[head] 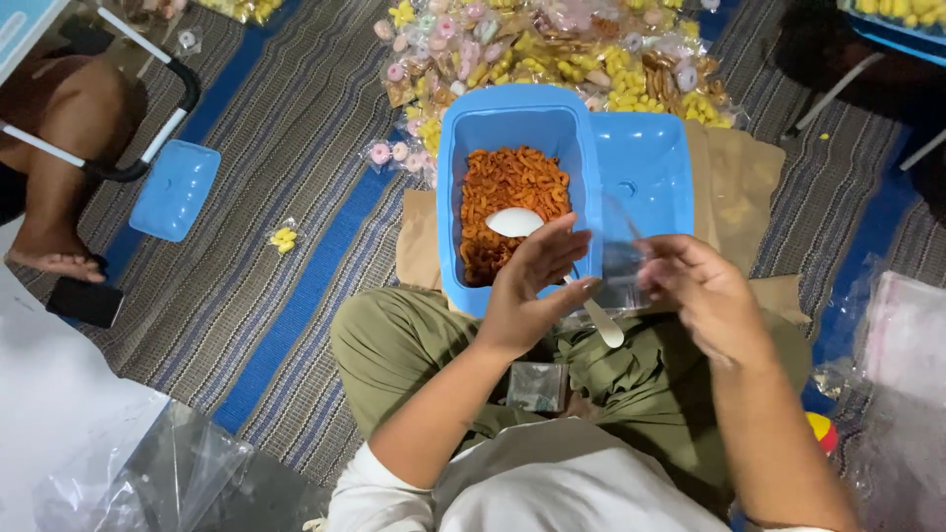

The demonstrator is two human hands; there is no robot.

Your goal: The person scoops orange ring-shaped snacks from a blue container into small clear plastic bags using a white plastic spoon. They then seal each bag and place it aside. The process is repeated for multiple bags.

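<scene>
Closest in, a white shirt (552,488) and olive trousers (414,345) fill the bottom of the view, the person sitting cross-legged on a striped mat (286,197). A small stack of clear bags (537,386) rests in the lap between the forearms.

Just above the knees, the left hand (532,291) and the right hand (705,296) meet over a small clear plastic bag (621,266). Both are closed on it, the left fingers pinching one edge and the right fingers the other, so the bag hangs between them just beside the near right corner of a blue tub (448,177). A white spoon (603,323) pokes out below the left hand; whether that hand is gripping it too I cannot tell.

The blue tub holds orange curly snacks (507,192), with a white scoop (514,222) lying on top of them. Its blue lid (645,167) sits touching the tub's right side, on brown paper (734,167). Beyond both lies a heap of packed snack bags (552,49), yellow, pink and brown.

Off to the left, another blue lid (175,189) lies on the mat, a small yellow snack packet (284,237) near it, and someone else's bare leg (59,148) rests at the edge with a dark phone (87,301) beside the foot.
</scene>
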